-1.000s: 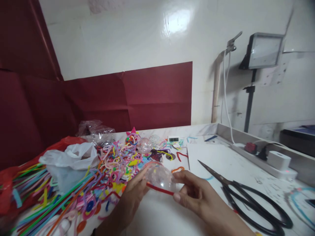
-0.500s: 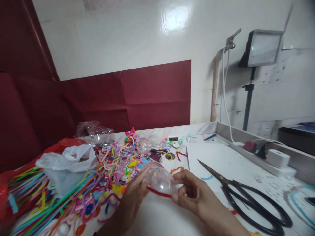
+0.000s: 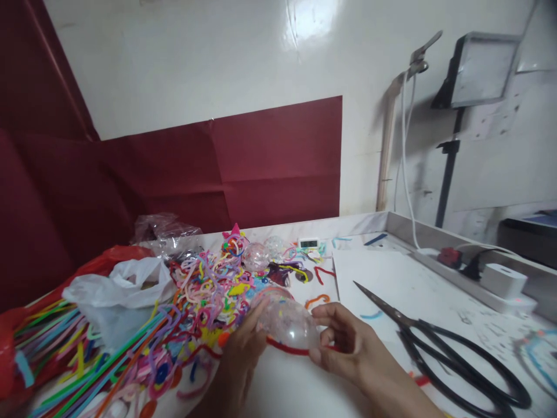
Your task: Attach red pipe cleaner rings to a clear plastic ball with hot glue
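Both my hands hold a clear plastic ball (image 3: 288,321) with coloured bits inside, low in the middle of the view. My left hand (image 3: 238,360) grips its left side with fingers closed on it. My right hand (image 3: 348,345) grips its right side and pinches a red pipe cleaner (image 3: 289,348) that curves under the ball. A heap of bent coloured pipe cleaners (image 3: 204,290) lies just behind my left hand.
Large black scissors (image 3: 444,351) lie open-handled on white paper to the right. Straight coloured pipe cleaners (image 3: 78,360), a white plastic bag (image 3: 117,290) and a red bag sit at left. Other clear balls (image 3: 256,256) and a small digital display (image 3: 308,243) lie farther back. A power strip (image 3: 500,284) runs along the right edge.
The view has shifted slightly. My hands have turned the ball a little, and the red pipe cleaner now curves lower under it.
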The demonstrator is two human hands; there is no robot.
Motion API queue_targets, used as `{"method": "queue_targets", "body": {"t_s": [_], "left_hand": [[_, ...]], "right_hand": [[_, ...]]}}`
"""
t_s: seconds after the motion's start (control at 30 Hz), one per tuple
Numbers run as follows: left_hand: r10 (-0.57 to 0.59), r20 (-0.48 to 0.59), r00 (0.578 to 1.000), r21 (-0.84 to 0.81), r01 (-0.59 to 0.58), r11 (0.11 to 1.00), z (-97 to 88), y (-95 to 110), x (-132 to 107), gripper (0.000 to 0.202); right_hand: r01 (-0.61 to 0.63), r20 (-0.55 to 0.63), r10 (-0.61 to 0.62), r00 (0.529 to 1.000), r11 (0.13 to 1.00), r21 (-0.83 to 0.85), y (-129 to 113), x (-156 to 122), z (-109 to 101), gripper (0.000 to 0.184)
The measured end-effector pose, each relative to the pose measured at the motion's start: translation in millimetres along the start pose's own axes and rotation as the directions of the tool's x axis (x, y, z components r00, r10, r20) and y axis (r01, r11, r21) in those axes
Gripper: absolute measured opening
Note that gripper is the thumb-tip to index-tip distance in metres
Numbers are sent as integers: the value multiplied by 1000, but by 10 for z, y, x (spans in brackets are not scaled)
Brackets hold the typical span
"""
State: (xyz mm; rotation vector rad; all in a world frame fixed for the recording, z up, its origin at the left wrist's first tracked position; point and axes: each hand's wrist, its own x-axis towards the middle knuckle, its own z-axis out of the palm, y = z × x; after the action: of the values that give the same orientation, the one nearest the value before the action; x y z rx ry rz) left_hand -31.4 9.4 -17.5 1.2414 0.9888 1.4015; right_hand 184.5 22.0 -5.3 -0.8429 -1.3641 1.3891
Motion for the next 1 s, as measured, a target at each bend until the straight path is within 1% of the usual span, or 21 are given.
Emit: {"method": "queue_targets", "body": {"t_s": [0.1, 0.17, 0.23, 0.33, 0.5, 0.53, 0.63, 0.7, 0.83, 0.9, 1.0], "left_hand": [[38, -65, 997, 84, -33, 996, -32, -20, 15, 53], [67, -97, 993, 129, -54, 990, -24, -24, -2, 51], [79, -107, 991, 125, -65, 990, 6, -26, -30, 53], [67, -105, 992, 72, -59, 996, 58, -34, -66, 59], [73, -122, 990, 76, -64, 995, 106, -27, -112, 57], [59, -122, 991, 57, -52, 997, 120, -14, -128, 57], [-32, -96, 995, -64, 26, 998, 195, 64, -185, 59], [-59, -75, 995, -129, 49, 990, 269, 140, -204, 57], [-7, -2, 1000, -233, 6, 972, 421, 301, -152, 60], [3, 21, 1000, -261, 2, 965, 479, 372, -97, 62], [-2, 8, 1000, -252, 4, 968, 540, 438, -12, 62]], "right_hand": [[13, -18, -13, 1000, 1000, 17, -18, 2, 8, 45], [10, -19, -10, 1000, 1000, 1, -29, 0, 4, 47], [3, -25, -3, 1000, 1000, -16, -37, -6, -5, 48], [-3, -43, 3, 999, 1000, -11, -56, -22, -14, 49], [-14, -54, 15, 998, 1000, 12, -123, -56, -12, 51], [-9, -45, 10, 999, 1000, 18, -139, -61, -14, 52], [16, -14, -16, 1000, 1000, 6, -183, -67, -36, 53], [32, -9, -32, 999, 999, -11, -207, -60, -61, 54], [88, -64, -89, 994, 996, -18, -253, -27, -121, 53], [83, -42, -84, 996, 996, -23, -291, -11, -149, 52], [80, 8, -80, 997, 997, 6, -364, 11, -174, 52]]}}
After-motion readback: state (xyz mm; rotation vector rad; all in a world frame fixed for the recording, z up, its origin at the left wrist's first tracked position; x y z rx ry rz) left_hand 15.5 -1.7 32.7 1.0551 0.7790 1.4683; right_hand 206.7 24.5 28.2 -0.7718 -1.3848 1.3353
